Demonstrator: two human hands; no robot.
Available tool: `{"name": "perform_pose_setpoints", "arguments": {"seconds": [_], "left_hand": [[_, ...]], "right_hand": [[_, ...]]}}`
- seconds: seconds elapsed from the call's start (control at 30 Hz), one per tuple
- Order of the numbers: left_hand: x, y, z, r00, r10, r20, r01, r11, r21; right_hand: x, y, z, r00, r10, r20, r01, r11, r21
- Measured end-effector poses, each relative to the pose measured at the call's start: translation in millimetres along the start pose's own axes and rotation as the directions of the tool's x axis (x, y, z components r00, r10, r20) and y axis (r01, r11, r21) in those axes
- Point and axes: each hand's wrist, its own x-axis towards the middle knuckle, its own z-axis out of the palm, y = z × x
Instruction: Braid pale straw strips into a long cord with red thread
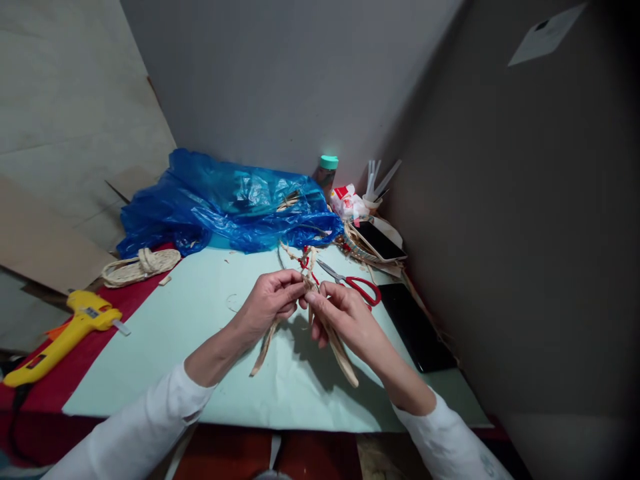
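The plaited fibre length (pixel 311 261) sits over the near middle of the pale green sheet (pixel 165 373), just this side of the blue plastic bag (pixel 240 193). The left hand (pixel 273 297) pinches it between thumb and bent fingers; the right hand (pixel 345 310) meets it there, thumb pressed over the same spot, other fingers loosely curled. Both grips look closed on the fibre, though the exact crossing is hidden by the fingertips.

For this handwork, a firm pinch right at the crossing should serve best, with even pull on each strand so that the plait neither gaps nor bunches. Laying each strand flat before folding it over would probably guard against splitting, and the free ends are best spread apart, clear of one another.

Those ends, the left strand (pixel 263 353) and the broader right strand (pixel 343 363), are tan, dry-looking and ribbon-like, the right one tapering to a blunt tip. A thin red cord (pixel 303 260) shows by the plait. Beyond the right hand lie red-handled scissors (pixel 369 291), blades parted, then a flat black tablet (pixel 417 327). Far left are a coarse woven slipper-shaped piece (pixel 143 267) and a yellow glue gun (pixel 60 340).
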Motion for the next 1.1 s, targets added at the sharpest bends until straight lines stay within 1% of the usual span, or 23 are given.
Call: {"name": "perform_pose_setpoints", "arguments": {"seconds": [0.13,0.27,0.37,0.43,0.53,0.6,0.67,0.77,0.9,1.0,1.1], "left_hand": [[-0.9,-0.5,1.1,1.0,0.006,0.005,-0.006,1.0,0.006],[-1.9,-0.6,1.5,1.0,0.001,-0.008,0.0,0.999,0.043],[-2.9,0.5,1.1,1.0,-0.01,-0.012,0.01,0.998,0.066],[-3.7,1.8,0.6,1.0,-0.022,0.013,0.021,0.997,0.074],[-4.0,3.3,-0.6,0.998,-0.058,0.04,0.055,0.997,0.056],[-3.3,3.0,-1.8,0.996,-0.085,0.032,0.085,0.996,0.03],[-2.1,1.4,-3.6,0.995,-0.103,0.018,0.103,0.995,0.013],[-0.3,-2.4,-6.0,0.993,-0.115,0.017,0.115,0.993,-0.01],[1.0,-5.5,-6.7,0.993,-0.112,0.032,0.113,0.992,-0.058],[0.8,-4.7,-6.0,0.994,-0.111,0.026,0.112,0.992,-0.05],[-0.1,-3.4,-5.1,0.994,-0.105,0.028,0.105,0.994,-0.013]], "right_hand": [[0.6,1.4,1.6,0.998,-0.03,-0.063,0.027,0.999,-0.042],[0.8,2.5,3.2,0.998,-0.03,-0.054,0.026,0.996,-0.083],[0.0,3.4,1.9,0.999,-0.045,0.032,0.048,0.992,-0.117],[-1.2,2.9,-1.4,0.991,-0.039,0.129,0.049,0.996,-0.074],[-3.9,1.2,-8.2,0.962,-0.036,0.269,0.033,0.999,0.015],[-5.7,0.4,-11.8,0.95,-0.046,0.309,0.034,0.998,0.045],[-6.9,0.5,-13.3,0.962,-0.048,0.269,0.035,0.998,0.053],[-7.6,2.0,-11.8,0.994,-0.02,0.11,0.013,0.998,0.068],[-8.0,3.2,-8.6,0.998,-0.015,-0.062,0.021,0.996,0.087],[-8.4,2.1,-7.1,0.993,-0.017,-0.113,0.028,0.995,0.096],[-8.0,0.5,-6.3,0.996,-0.008,-0.093,0.018,0.994,0.11]]}}
